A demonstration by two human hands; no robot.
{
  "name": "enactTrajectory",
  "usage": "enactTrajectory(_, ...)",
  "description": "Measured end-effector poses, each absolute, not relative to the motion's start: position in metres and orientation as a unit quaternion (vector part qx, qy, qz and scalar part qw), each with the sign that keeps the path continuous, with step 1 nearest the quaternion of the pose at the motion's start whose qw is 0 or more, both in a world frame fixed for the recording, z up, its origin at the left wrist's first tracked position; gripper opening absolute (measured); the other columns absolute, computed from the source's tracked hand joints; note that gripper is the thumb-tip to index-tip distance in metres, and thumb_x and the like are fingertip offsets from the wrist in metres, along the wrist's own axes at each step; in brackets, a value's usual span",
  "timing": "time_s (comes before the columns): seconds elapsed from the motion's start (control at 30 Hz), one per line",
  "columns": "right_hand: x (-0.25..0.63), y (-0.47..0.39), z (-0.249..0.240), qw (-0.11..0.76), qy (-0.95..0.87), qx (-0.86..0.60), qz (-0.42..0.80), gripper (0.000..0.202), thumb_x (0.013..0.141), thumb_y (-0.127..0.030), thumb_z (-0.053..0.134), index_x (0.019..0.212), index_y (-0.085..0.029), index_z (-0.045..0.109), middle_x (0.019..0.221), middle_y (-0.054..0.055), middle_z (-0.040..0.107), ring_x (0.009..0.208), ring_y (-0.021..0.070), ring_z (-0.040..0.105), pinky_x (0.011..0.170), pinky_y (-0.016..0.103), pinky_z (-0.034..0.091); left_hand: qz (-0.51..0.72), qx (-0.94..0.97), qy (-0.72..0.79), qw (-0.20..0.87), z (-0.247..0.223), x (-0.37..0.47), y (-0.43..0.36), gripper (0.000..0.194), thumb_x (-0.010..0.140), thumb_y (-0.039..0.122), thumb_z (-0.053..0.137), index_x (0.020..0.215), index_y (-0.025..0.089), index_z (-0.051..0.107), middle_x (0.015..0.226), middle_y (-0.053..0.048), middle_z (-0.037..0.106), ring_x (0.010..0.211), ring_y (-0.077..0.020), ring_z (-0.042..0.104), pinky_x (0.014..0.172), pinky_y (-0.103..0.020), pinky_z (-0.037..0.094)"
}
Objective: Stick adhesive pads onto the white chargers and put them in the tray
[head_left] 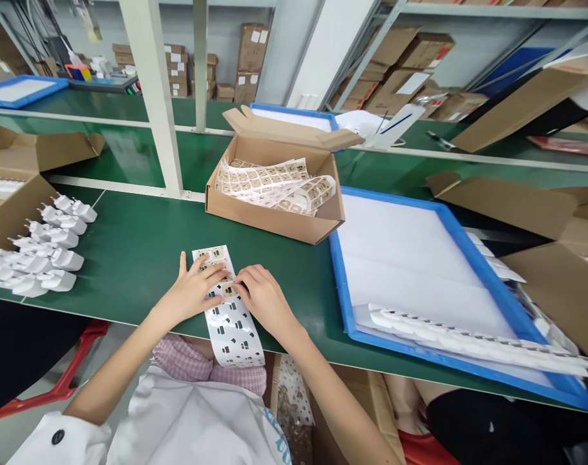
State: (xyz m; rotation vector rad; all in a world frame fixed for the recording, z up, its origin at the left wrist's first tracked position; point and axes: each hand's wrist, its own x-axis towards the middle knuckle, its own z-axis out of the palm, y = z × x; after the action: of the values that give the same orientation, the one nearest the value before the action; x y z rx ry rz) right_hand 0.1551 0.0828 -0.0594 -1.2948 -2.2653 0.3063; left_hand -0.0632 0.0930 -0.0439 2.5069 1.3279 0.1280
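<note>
A long white sticker sheet [233, 326] with small dark cut-outs lies on the bench in front of me, its near end hanging over the edge. Tan die-cut stickers [218, 253] show on its far part. My left hand [192, 289] lies on the sheet with fingers spread, pressing it down. At the sheet's right edge, my right hand [265, 300] is closed in a pinch beside a tan sticker; the exact bit between its fingertips is mostly hidden. Beyond both hands, an open cardboard box [269, 219] holds several similar sheets [269, 177] with tan stickers.
White plug adapters [56, 245] stand in rows at the left, beside another open carton [37, 194]. To the right lies a blue-framed white tray [340, 278] with a row of white pieces [449, 332]. A white post [153, 97] rises behind the bench [143, 239].
</note>
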Motion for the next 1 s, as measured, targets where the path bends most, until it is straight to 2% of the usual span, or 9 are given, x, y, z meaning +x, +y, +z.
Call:
enactTrajectory(0.13, 0.154, 0.088, -0.054, 0.215, -0.843, -0.481, 0.106, 0.017, 0.101, -0.012, 0.058, 0.102, -0.017, 0.074, 0.099, 0.011, 0.073, 0.096, 0.0285, 0.066, 0.087, 0.044, 0.058, 0.029, 0.873, 0.470, 0.129, -0.043, -0.061, 0.090, 0.053, 0.104, 0.043, 0.062, 0.155, 0.028, 0.056, 0.161, -0.009, 0.058, 0.157, -0.0449, 0.037, 0.123, -0.089, 0.007)
enactTrajectory(0.3, 0.153, 0.087, -0.046, 0.160, -0.858, -0.481, 0.082, 0.019, 0.102, -0.012, 0.059, 0.095, -0.017, 0.075, 0.095, 0.009, 0.072, 0.094, 0.0246, 0.067, 0.086, 0.036, 0.058, 0.017, 0.876, 0.470, 0.112, -0.042, -0.062, 0.089, 0.054, 0.104, 0.045, 0.063, 0.155, 0.030, 0.055, 0.162, -0.008, 0.057, 0.156, -0.0446, 0.039, 0.123, -0.089, 0.013)
enactTrajectory(0.43, 0.147, 0.084, -0.037, 0.103, -0.873, -0.476, 0.032, 0.024, 0.101, -0.005, 0.054, 0.096, -0.015, 0.076, 0.092, 0.011, 0.073, 0.092, 0.0274, 0.065, 0.083, 0.038, 0.053, 0.012, 0.885, 0.455, 0.092, -0.045, -0.062, 0.090, 0.056, 0.105, 0.049, 0.061, 0.156, 0.027, 0.054, 0.163, -0.009, 0.056, 0.155, -0.0465, 0.039, 0.121, -0.090, 0.014)
enactTrajectory(0.63, 0.136, 0.084, -0.019, 0.036, -0.900, -0.434, -0.026, 0.033, 0.090, 0.007, 0.051, 0.102, -0.007, 0.078, 0.090, 0.018, 0.074, 0.091, 0.0311, 0.063, 0.078, 0.039, 0.047, 0.018, 0.898, 0.437, 0.057, -0.048, -0.062, 0.087, 0.068, 0.101, 0.061, 0.062, 0.156, 0.023, 0.054, 0.162, -0.013, 0.056, 0.155, -0.0496, 0.039, 0.122, -0.090, 0.014)
enactTrajectory(0.83, 0.141, 0.072, -0.007, 0.035, -0.913, -0.404, -0.051, 0.033, 0.086, 0.010, 0.051, 0.089, -0.012, 0.076, 0.082, 0.014, 0.070, 0.084, 0.0294, 0.062, 0.072, 0.038, 0.045, -0.006, 0.890, 0.444, 0.104, -0.044, -0.067, 0.094, 0.077, 0.097, 0.064, 0.066, 0.161, 0.025, 0.049, 0.167, -0.011, 0.050, 0.160, -0.0506, 0.031, 0.122, -0.091, 0.008)
enactTrajectory(0.93, 0.152, 0.067, -0.006, 0.045, -0.910, -0.407, -0.060, 0.030, 0.089, 0.007, 0.052, 0.082, -0.014, 0.072, 0.077, 0.012, 0.068, 0.080, 0.0274, 0.061, 0.072, 0.037, 0.045, -0.022, 0.884, 0.448, 0.133, -0.043, -0.072, 0.104, 0.081, 0.096, 0.063, 0.069, 0.164, 0.028, 0.043, 0.172, -0.010, 0.044, 0.163, -0.0500, 0.025, 0.123, -0.089, 0.003)
enactTrajectory(1.0, 0.161, 0.066, -0.006, 0.095, -0.899, -0.426, -0.019, 0.029, 0.095, 0.001, 0.052, 0.079, -0.016, 0.069, 0.079, 0.011, 0.068, 0.079, 0.0258, 0.062, 0.073, 0.036, 0.047, -0.032, 0.878, 0.452, 0.154, -0.042, -0.077, 0.112, 0.084, 0.095, 0.061, 0.072, 0.165, 0.028, 0.041, 0.174, -0.010, 0.039, 0.164, -0.0496, 0.021, 0.123, -0.089, 0.001)
